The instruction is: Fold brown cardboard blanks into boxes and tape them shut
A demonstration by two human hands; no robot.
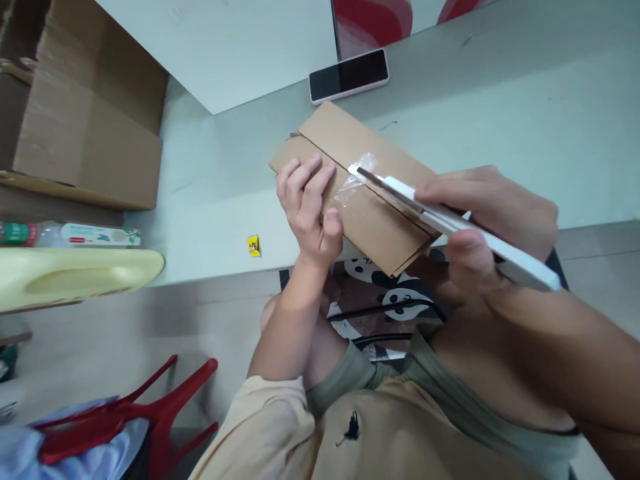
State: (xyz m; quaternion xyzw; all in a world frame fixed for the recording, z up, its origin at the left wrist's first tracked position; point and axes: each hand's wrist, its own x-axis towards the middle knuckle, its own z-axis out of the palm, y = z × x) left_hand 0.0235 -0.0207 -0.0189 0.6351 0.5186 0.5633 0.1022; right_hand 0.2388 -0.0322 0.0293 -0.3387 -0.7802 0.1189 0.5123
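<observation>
A small closed cardboard box (370,230) is tilted near the front of the table, a seam running along its top. Clear tape (350,190) crosses that seam. My left hand (311,210) steadies the box at its left part, with the fingers on the top face and the thumb toward the near side. In my right hand (500,213) is a white utility knife (445,219), pinched between thumb and fingers. Its blade points left, and the tip is at the tape over the seam; how deep it goes I cannot tell.
A phone-like black-screened device (349,75) lies behind the box. The yellow wrapped packet (253,246) is near the table's front edge. A large carton (95,127) stands left, above a pale yellow object (90,273). A red chair (165,400) is lower left.
</observation>
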